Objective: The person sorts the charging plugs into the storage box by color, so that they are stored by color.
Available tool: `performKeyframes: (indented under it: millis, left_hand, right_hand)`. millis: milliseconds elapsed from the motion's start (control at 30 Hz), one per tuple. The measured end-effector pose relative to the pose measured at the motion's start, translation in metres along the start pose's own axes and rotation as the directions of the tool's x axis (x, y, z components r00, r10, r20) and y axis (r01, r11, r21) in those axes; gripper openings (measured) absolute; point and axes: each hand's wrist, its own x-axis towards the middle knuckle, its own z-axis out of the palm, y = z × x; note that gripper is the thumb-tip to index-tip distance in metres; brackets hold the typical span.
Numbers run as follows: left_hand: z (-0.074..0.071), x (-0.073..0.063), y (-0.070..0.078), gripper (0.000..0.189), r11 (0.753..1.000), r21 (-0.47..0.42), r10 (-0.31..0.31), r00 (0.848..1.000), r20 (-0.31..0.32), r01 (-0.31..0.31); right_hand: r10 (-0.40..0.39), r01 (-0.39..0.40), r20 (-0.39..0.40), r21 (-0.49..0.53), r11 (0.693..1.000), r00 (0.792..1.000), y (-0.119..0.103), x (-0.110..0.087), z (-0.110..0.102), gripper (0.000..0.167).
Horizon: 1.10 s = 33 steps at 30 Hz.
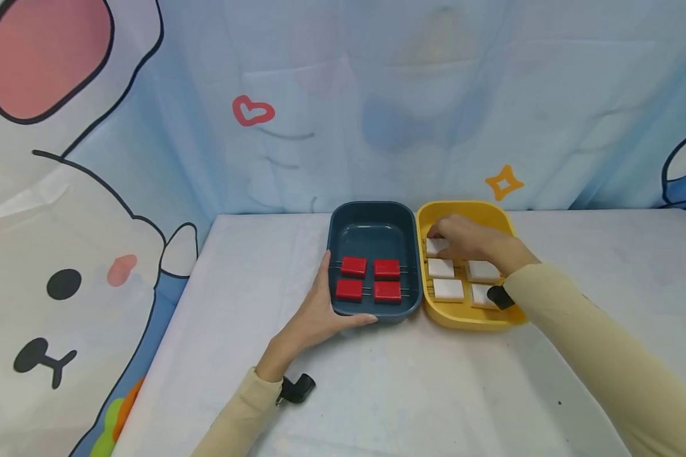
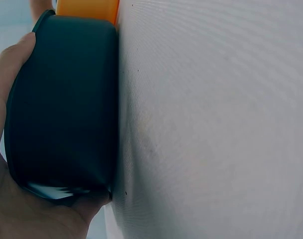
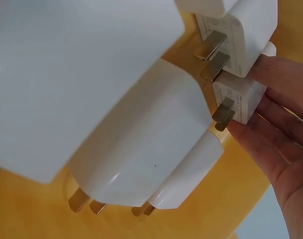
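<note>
My left hand point(image 1: 318, 308) rests against the near left corner of a dark blue plastic box point(image 1: 374, 235), fingers along its left side and thumb across its front wall. In the left wrist view, that hand point(image 2: 34, 209) lies against the box's outer wall. Several red blocks with thin metal prongs point(image 1: 387, 269) lie inside in two rows. My right hand point(image 1: 465, 240) reaches into a yellow box point(image 1: 469, 322) holding several white plug chargers point(image 1: 448, 290). Between its thumb and fingers it pinches a small white charger point(image 3: 239, 94) with two flat prongs, at the back left.
Both boxes stand side by side, touching, on a table with a white cloth point(image 1: 389, 393). A light blue cartoon-printed curtain point(image 1: 343, 158) hangs behind the table's far edge. Other white chargers point(image 3: 141, 134) stand close to my right hand.
</note>
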Motion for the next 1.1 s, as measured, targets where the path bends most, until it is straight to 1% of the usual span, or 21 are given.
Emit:
performKeyframes:
  millis: [133, 267, 400, 500, 633, 733, 800, 867, 900, 967, 1033, 1067, 1100]
  left_hand:
    - [0.0, 0.0, 0.001, 0.131, 1.0, -0.005, 0.008, 1.0, 0.004, -0.008]
    - [0.001, -0.001, 0.001, 0.131, 1.0, -0.002, -0.012, 1.0, 0.006, 0.012]
    - [-0.001, -0.002, -0.001, 0.132, 1.0, 0.001, -0.016, 1.0, 0.006, 0.016]
    - [-0.003, -0.002, -0.002, 0.133, 1.0, 0.008, -0.007, 1.0, 0.0, 0.007]
    - [-0.006, -0.002, -0.003, 0.133, 1.0, 0.016, -0.004, 1.0, -0.008, 0.005]
    - [-0.006, 0.0, -0.004, 0.133, 1.0, 0.012, 0.001, 1.0, -0.005, -0.001]
    - [-0.007, 0.002, -0.004, 0.132, 1.0, 0.001, 0.029, 1.0, 0.004, -0.029]
    - [-0.007, 0.003, -0.005, 0.131, 0.998, -0.006, 0.058, 0.998, 0.018, -0.058]
    - [-0.007, 0.004, -0.005, 0.131, 0.998, -0.007, 0.068, 0.997, 0.026, -0.068]
    - [-0.008, 0.003, -0.004, 0.131, 0.997, -0.004, 0.075, 0.996, 0.045, -0.074]
    - [-0.011, 0.002, -0.002, 0.132, 0.999, 0.012, 0.048, 0.997, 0.063, -0.048]
    - [-0.014, 0.001, -0.001, 0.133, 0.999, 0.028, 0.021, 0.997, 0.072, -0.023]
    - [-0.017, -0.001, 0.001, 0.134, 0.999, 0.052, -0.011, 0.997, 0.079, 0.007]
  right_hand:
    - [0.008, -0.008, -0.012, 0.03, 1.0, 1.0, 0.001, -0.004, -0.001, 0.034]
    - [0.023, -0.02, -0.048, 0.061, 0.998, 0.999, -0.001, -0.012, -0.005, 0.035]
    - [-0.032, 0.038, -0.126, 0.05, 0.998, 0.992, -0.006, -0.027, -0.011, 0.03]
    - [-0.075, 0.083, -0.195, 0.033, 0.996, 0.978, -0.013, -0.043, -0.015, 0.027]
    - [-0.1, 0.119, -0.296, 0.046, 0.992, 0.95, -0.022, -0.068, -0.015, 0.021]
    - [-0.091, 0.116, -0.359, 0.05, 0.992, 0.929, -0.026, -0.088, -0.012, 0.02]
    - [-0.074, 0.098, -0.392, 0.04, 0.994, 0.917, -0.026, -0.102, -0.006, 0.021]
    - [-0.06, 0.077, -0.438, 0.02, 0.997, 0.897, -0.024, -0.116, 0.001, 0.023]
    - [-0.064, 0.078, -0.472, 0.009, 0.997, 0.879, -0.022, -0.122, 0.006, 0.025]
    - [-0.065, 0.074, -0.546, -0.006, 0.997, 0.835, -0.019, -0.135, 0.015, 0.031]
    - [-0.053, 0.063, -0.614, -0.006, 0.998, 0.788, -0.015, -0.146, 0.024, 0.036]
    - [-0.043, 0.057, -0.642, 0.001, 0.998, 0.766, -0.014, -0.152, 0.028, 0.037]
    - [-0.026, 0.048, -0.662, 0.015, 0.999, 0.749, -0.012, -0.157, 0.031, 0.037]
